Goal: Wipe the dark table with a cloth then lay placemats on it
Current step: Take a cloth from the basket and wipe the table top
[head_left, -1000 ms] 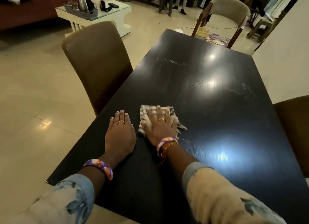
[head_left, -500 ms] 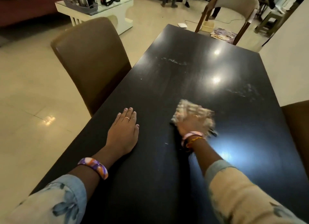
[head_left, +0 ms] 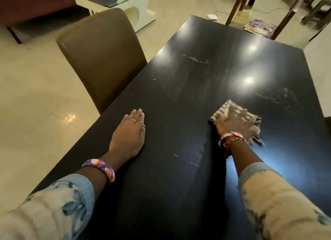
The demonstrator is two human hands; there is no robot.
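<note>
Head view: left hand flat on glossy table; blurred right hand seemingly splayed over fringed cloth.

I am in a home, in an open dining and living room with a pale tiled floor. A long dark table stands before me with a padded brown chair pushed up to its side and a wooden-framed chair at the far end. Beyond them I see a white side table carrying small appliances and a red sofa.

Dim room, tabletop glare, motion blur
</note>
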